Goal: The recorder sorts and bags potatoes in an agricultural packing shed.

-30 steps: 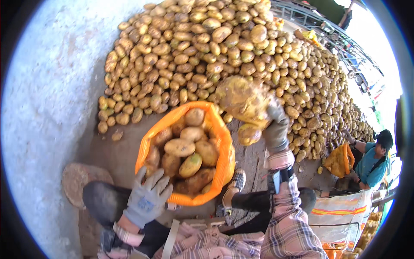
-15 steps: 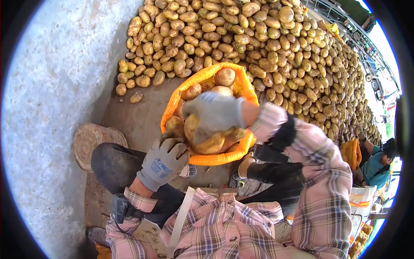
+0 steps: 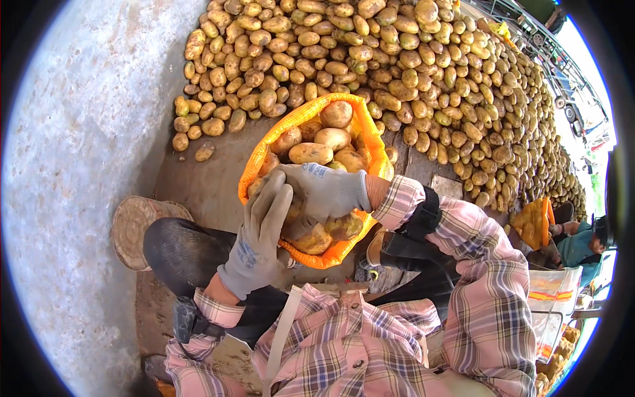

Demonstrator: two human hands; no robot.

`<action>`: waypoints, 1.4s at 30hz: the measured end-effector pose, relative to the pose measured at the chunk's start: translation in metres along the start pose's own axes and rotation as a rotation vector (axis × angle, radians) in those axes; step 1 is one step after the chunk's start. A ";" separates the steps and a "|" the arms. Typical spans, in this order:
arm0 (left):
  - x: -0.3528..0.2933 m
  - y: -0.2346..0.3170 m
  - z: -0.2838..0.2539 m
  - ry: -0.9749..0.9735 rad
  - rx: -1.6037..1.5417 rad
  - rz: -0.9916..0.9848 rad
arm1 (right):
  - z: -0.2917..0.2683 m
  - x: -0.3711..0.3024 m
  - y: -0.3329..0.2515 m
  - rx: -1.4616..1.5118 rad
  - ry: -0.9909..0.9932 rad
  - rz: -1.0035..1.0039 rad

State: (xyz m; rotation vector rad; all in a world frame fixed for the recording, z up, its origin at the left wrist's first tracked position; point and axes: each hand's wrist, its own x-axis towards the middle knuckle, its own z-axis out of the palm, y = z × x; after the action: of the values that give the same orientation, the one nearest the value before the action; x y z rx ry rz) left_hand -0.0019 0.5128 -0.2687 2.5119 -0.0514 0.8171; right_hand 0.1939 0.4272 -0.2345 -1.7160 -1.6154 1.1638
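Note:
An orange mesh bag (image 3: pixel 380 142) stands between my legs, its mouth wide and filled with potatoes (image 3: pixel 311 153). My right hand (image 3: pixel 327 192), in a grey glove, reaches across the bag's near half. Its fingers curl down around a potato, mostly hidden beneath the palm. Also gloved in grey, my left hand (image 3: pixel 256 231) is at the near left rim, fingers stretched upward and meeting the right hand's fingertips. Other potatoes (image 3: pixel 312 239) show below the right hand, against the near rim.
A large heap of loose potatoes (image 3: pixel 423 73) covers the floor ahead and to the right. At left are a pale wall (image 3: pixel 86 132) and a dirty overturned bucket (image 3: pixel 132 231). Another person (image 3: pixel 579 245) sits at far right beside an orange bag (image 3: pixel 532 221).
My left hand has moved up, its fingers straightening from the rim toward my right hand. My right hand has shifted slightly down, uncovering potatoes in the bag's far half.

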 end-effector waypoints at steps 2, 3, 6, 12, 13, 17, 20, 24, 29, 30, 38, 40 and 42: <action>0.007 -0.001 0.003 -0.099 -0.091 0.001 | -0.002 -0.015 0.008 0.048 0.153 -0.065; 0.010 -0.003 0.001 -0.106 -0.103 0.015 | -0.003 -0.026 0.013 0.092 0.293 -0.137; 0.012 -0.008 -0.010 -0.345 -0.051 0.013 | 0.009 -0.077 0.009 0.239 0.886 0.083; 0.032 0.003 -0.010 -0.468 -0.096 -0.035 | 0.119 -0.154 0.038 0.746 0.486 0.516; 0.033 0.004 -0.009 -0.456 -0.120 -0.081 | 0.127 -0.140 0.020 1.101 0.580 0.308; 0.041 0.002 0.008 -0.514 0.022 -0.128 | 0.152 -0.099 0.008 1.505 0.778 0.403; 0.043 -0.006 0.018 -0.474 -0.104 -0.087 | 0.156 -0.096 0.012 1.494 0.893 0.431; 0.037 0.017 0.028 -0.375 -0.041 0.012 | 0.154 -0.109 -0.002 1.715 1.026 0.153; 0.050 0.017 0.041 -0.169 0.045 0.043 | 0.125 -0.124 0.005 1.012 1.024 0.033; 0.043 0.018 0.040 -0.175 0.019 0.042 | 0.117 -0.120 -0.007 1.512 1.103 -0.012; 0.026 0.042 0.015 -0.384 0.185 0.100 | 0.113 -0.130 -0.008 1.674 1.078 0.158; 0.033 0.056 0.012 -0.465 0.340 0.142 | 0.125 -0.130 0.004 1.621 1.054 0.140; 0.032 0.054 0.021 -0.506 0.569 0.273 | 0.119 -0.125 0.002 1.531 1.057 0.125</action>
State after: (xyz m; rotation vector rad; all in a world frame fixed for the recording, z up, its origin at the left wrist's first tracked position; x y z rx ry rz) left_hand 0.0261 0.4596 -0.2416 3.2503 -0.3873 0.2863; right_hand 0.1042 0.2834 -0.2658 -0.9298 0.1653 0.7966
